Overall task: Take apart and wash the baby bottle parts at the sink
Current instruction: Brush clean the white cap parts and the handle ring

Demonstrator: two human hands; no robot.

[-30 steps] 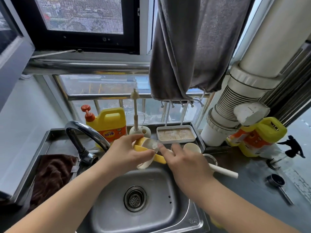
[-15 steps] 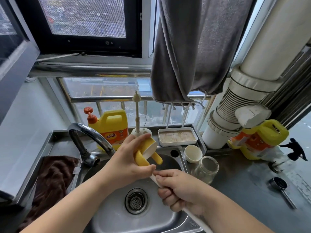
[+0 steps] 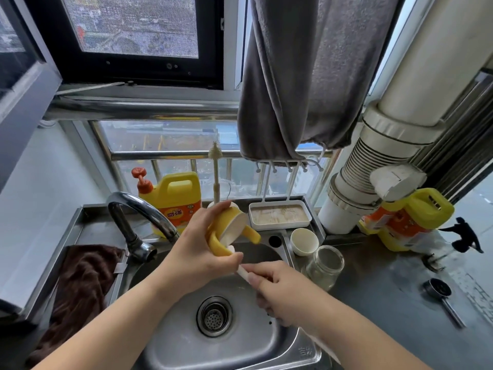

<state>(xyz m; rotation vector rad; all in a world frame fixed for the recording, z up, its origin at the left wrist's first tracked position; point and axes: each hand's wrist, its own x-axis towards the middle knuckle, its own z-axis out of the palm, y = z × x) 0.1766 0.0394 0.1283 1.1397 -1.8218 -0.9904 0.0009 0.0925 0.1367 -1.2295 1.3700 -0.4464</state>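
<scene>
Over the sink (image 3: 170, 340), the left hand (image 3: 194, 252) holds the yellow handled collar (image 3: 226, 231) of the baby bottle, fingers and thumb curled round it, its white open face turned toward the right. Half a second ago the collar sat in the same grip at much the same height above the drain (image 3: 214, 315); a second ago it was further back, close to the sink's rear rim. The right hand (image 3: 282, 295) is closed round a white tube (image 3: 244, 272), whose upper end reaches the underside of the collar beside the left thumb. A second ago that hand lay flat at the rear of the sink with the tube stretched out over the steel surface (image 3: 386, 289) to the right; since then it has come forward over the basin, and in the last half second it has shifted only slightly to the right.

The glass bottle body (image 3: 324, 267) stands upright on the surface just right of the sink, with a small white cup (image 3: 304, 241) just behind it. Behind the sink stand a yellow detergent jug (image 3: 174, 201) and a white tray (image 3: 278, 216); left of the sink lies a brown cloth (image 3: 80, 289).
</scene>
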